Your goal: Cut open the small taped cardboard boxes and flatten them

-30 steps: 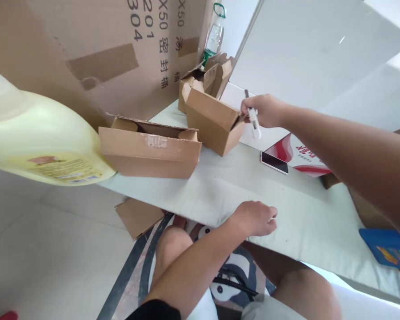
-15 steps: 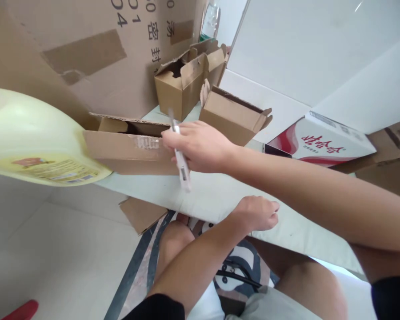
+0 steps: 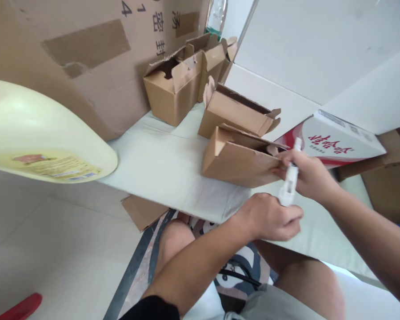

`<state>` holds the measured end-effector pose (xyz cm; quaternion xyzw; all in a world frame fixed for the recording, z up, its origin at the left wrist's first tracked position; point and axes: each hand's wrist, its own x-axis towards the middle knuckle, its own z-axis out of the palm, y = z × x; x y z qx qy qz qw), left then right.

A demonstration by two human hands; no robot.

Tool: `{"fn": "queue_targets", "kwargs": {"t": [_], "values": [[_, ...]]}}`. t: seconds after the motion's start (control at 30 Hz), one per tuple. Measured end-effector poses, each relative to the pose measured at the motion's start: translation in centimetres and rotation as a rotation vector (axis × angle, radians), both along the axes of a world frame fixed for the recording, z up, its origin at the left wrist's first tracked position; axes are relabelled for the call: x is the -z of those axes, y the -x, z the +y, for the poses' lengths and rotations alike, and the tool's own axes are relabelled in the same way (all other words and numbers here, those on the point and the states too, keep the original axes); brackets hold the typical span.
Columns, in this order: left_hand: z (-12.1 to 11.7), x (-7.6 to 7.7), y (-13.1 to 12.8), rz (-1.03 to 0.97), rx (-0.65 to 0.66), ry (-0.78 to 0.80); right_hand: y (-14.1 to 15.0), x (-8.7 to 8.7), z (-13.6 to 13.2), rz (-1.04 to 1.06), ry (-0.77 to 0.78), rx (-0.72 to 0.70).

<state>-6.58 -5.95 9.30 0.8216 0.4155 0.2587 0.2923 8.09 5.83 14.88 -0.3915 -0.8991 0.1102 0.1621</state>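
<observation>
The right hand (image 3: 306,173), right of centre in the frame, is closed around a slim white tool (image 3: 290,182), which slants between its fingers. Its fingertips also reach the right end of an open cardboard box (image 3: 242,162) at the centre of the frame; how firmly they grip it cannot be told. Just below, the left hand (image 3: 273,218) is curled into a fist beside the tool's lower end. Whether the two touch, or whether the fist holds anything, cannot be told.

The open cardboard box leans slightly over the pale bench top (image 3: 160,164), its mouth facing up. Just behind it stands a second open box (image 3: 233,109), and farther up, at top centre, a box with raised flaps (image 3: 173,98) stands near a clear bottle (image 3: 217,18). A white-and-red carton (image 3: 336,138) lies at right, beyond the right hand.

A large carton (image 3: 96,84) with brown tape and printed characters fills the upper left, with a pale yellow jug (image 3: 50,129) in front of it at the left edge. Below the bench edge, left of bottom centre, is a cardboard piece (image 3: 143,211).
</observation>
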Motion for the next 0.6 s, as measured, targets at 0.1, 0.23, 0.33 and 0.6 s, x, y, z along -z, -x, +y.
{"fn": "queue_targets", "kwargs": {"t": [0.1,0.23,0.33,0.6], "values": [[-2.2,-2.1,0.9,-0.236,0.079,-0.151,-5.9,0.7,-1.8,0.08,0.081,0.205],[-1.7,-2.2,2.2,-0.605,-0.096,-0.373,-9.6,1.7,-4.0,0.191,0.077,0.223],[2.0,0.1,2.8,-0.748,-0.426,-0.461,-10.3,2.6,-5.0,0.312,0.019,0.095],[8.9,6.1,5.7,-0.763,-0.699,-0.277,-10.4,7.1,-6.1,0.626,0.008,0.02]]}}
